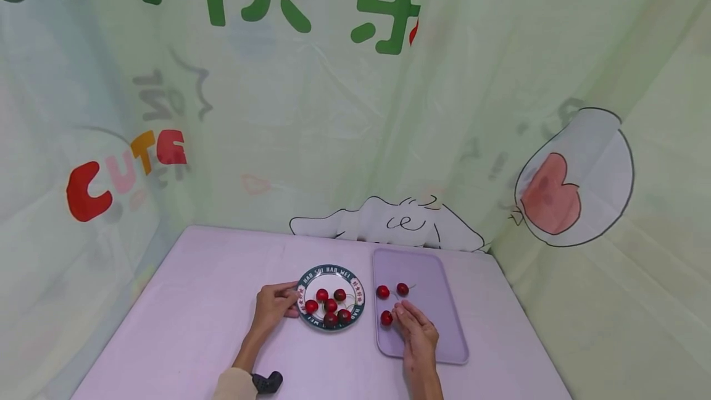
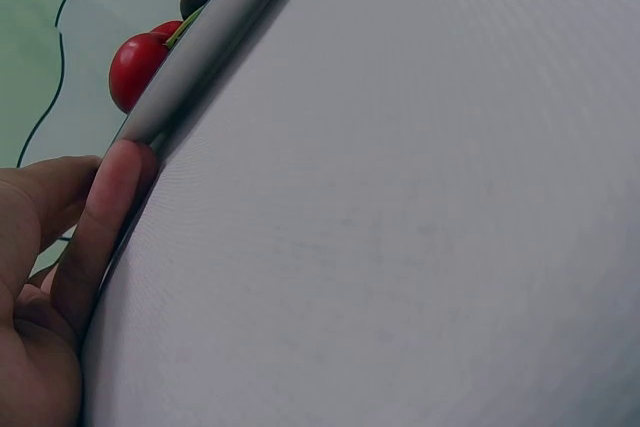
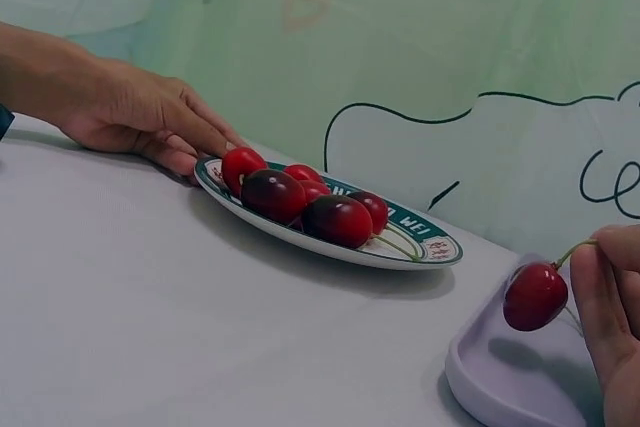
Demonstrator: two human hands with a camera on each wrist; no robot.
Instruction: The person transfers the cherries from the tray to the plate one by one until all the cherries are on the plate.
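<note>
My left hand (image 1: 273,307) is at the left edge of a round white plate (image 1: 312,283) with a dark green lettered rim, its fingers and thumb holding that rim. In the left wrist view, a fingertip (image 2: 124,162) meets the plate's edge. Several red cherries (image 1: 330,305) lie on the plate, some dark red. Over the purple tray (image 1: 444,301), my right hand (image 1: 419,332) pinches a cherry (image 3: 536,297) by its green stem, and the fruit hangs beside the fingers. Two more cherries (image 1: 382,292) lie on the tray beyond this hand.
A pale cloth covers the table (image 1: 222,283). Behind it hangs a light green curtain (image 1: 333,128) with printed letters and drawings. A black band with a small device (image 1: 268,383) is on the left wrist. The tray stands right of the plate.
</note>
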